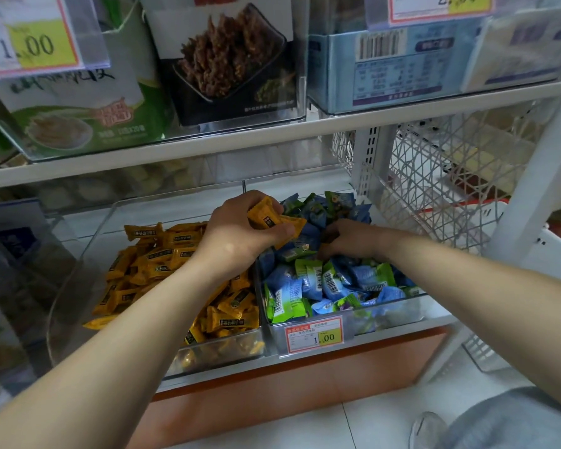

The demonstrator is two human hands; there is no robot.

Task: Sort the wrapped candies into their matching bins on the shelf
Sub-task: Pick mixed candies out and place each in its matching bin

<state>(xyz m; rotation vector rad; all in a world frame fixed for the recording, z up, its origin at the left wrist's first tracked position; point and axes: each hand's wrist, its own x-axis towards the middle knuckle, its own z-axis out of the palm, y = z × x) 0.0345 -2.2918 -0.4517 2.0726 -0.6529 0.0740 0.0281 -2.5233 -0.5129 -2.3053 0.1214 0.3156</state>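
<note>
Two clear bins sit side by side on the low shelf. The left bin holds a heap of orange wrapped candies. The right bin is filled with blue and green wrapped candies. My left hand hovers over the divide between them, shut on a few orange candies. My right hand is palm down in the blue and green pile, fingers curled into the wrappers; what it grips is hidden.
A price tag reading 1.00 hangs on the right bin's front. The upper shelf carries snack boxes close above. A white wire basket stands to the right, an orange plinth below.
</note>
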